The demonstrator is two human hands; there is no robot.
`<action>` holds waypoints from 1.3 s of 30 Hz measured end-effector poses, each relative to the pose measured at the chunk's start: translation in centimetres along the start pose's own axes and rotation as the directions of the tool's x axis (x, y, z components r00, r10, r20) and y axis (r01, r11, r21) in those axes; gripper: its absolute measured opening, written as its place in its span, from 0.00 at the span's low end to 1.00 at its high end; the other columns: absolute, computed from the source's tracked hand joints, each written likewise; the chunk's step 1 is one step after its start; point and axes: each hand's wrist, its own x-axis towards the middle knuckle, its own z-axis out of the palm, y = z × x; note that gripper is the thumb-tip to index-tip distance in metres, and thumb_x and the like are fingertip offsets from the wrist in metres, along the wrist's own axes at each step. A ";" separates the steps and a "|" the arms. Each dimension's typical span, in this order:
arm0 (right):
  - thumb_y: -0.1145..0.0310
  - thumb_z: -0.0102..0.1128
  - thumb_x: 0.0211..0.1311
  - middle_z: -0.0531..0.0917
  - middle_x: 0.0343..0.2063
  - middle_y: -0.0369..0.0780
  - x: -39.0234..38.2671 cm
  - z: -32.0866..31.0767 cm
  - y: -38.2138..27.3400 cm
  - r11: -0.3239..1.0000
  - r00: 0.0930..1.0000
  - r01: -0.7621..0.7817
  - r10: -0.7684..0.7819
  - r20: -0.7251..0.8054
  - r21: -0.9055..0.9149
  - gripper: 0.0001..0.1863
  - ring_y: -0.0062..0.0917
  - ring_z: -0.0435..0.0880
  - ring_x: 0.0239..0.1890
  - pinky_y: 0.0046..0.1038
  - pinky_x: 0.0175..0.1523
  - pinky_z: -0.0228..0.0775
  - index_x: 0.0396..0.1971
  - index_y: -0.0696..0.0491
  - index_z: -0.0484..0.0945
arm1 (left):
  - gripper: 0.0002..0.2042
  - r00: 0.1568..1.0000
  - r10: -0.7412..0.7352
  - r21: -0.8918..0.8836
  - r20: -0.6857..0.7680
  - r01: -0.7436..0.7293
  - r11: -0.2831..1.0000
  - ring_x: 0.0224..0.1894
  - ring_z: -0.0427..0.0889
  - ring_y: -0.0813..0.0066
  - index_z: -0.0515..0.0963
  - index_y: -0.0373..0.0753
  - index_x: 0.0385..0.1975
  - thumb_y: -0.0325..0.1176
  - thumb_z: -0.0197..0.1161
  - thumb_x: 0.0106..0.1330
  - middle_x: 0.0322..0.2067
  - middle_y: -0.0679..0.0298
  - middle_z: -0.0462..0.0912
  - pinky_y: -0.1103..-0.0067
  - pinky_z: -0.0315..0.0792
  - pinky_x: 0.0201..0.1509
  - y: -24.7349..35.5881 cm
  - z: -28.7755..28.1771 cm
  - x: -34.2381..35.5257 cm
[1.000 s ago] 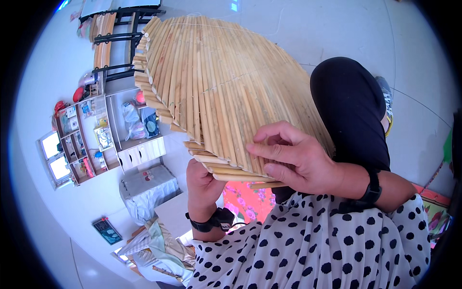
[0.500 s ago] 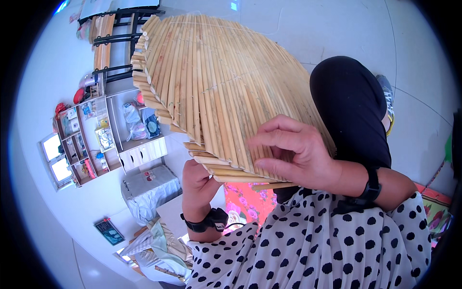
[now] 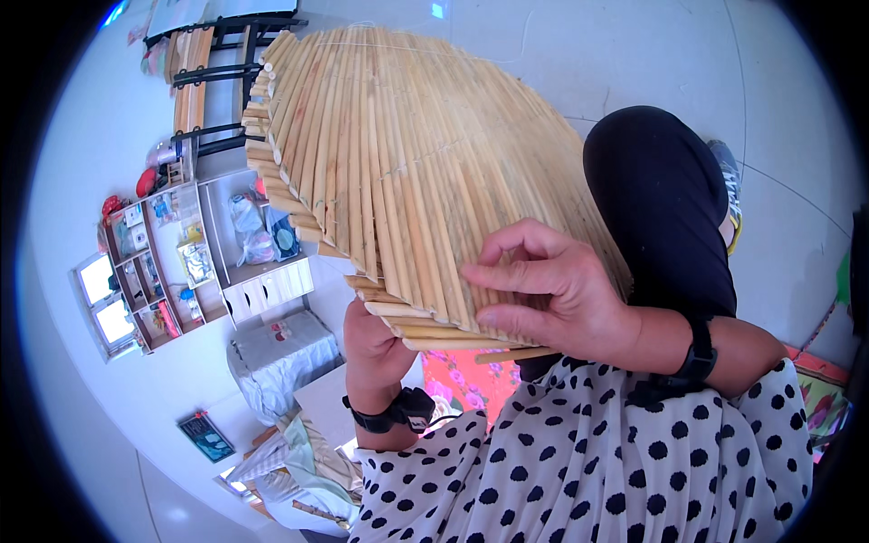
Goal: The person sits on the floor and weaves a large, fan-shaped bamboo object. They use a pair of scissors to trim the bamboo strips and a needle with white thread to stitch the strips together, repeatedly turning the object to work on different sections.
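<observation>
A fan-shaped mat of pale reed stalks [image 3: 398,172], bound with thin thread, lies slanting in front of me beside my raised knee. My left hand [image 3: 371,348] is closed at its lower left edge; its fingertips are hidden behind the stalk ends. On the top face near the lower edge rests my right hand [image 3: 566,294], fingers curved and thumb apart, the tips touching the stalks. Beneath them, several shorter stalks [image 3: 421,328] lie more crosswise along the near edge.
My bent knee in dark trousers [image 3: 656,199] stands right of the mat. Red flowered cloth [image 3: 462,380] shows below it. At the left are a shelf unit [image 3: 158,262], a cloth-covered box [image 3: 281,353] and folding furniture with dark legs [image 3: 217,77]. Pale tiled floor [image 3: 634,54] stretches beyond.
The right index fingertip has come down onto the stalks and drawn closer to the thumb. The left hand has slipped slightly lower and farther behind the edge. The mat has tilted a little.
</observation>
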 end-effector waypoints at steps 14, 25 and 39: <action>0.63 0.79 0.46 0.73 0.47 0.43 -0.3 -1.1 0.5 0.975 0.984 0.149 -0.131 0.117 -0.167 0.34 0.31 0.78 0.47 0.28 0.47 0.74 0.55 0.58 0.78 | 0.11 0.996 0.040 0.020 0.084 -0.042 0.999 0.47 0.86 0.58 0.85 0.39 0.40 0.28 0.69 0.56 0.42 0.59 0.87 0.71 0.76 0.53 -0.8 -0.3 0.2; 0.66 0.82 0.36 0.71 0.49 0.44 -0.8 -0.6 -0.1 0.936 0.981 0.166 -0.126 0.147 -0.310 0.43 0.35 0.78 0.48 0.30 0.49 0.76 0.58 0.58 0.74 | 0.10 0.990 -0.122 -0.088 -0.064 0.116 0.989 0.42 0.86 0.68 0.85 0.35 0.37 0.27 0.70 0.54 0.40 0.60 0.87 0.76 0.76 0.47 -0.7 1.0 0.1; 0.67 0.80 0.38 0.71 0.50 0.44 -0.7 -0.8 0.1 0.933 0.979 0.178 -0.138 0.147 -0.312 0.40 0.34 0.78 0.46 0.29 0.47 0.76 0.57 0.59 0.74 | 0.11 0.998 -0.020 0.030 0.058 0.018 0.999 0.46 0.85 0.58 0.85 0.36 0.39 0.27 0.68 0.56 0.42 0.58 0.87 0.72 0.74 0.52 -1.2 -0.1 0.0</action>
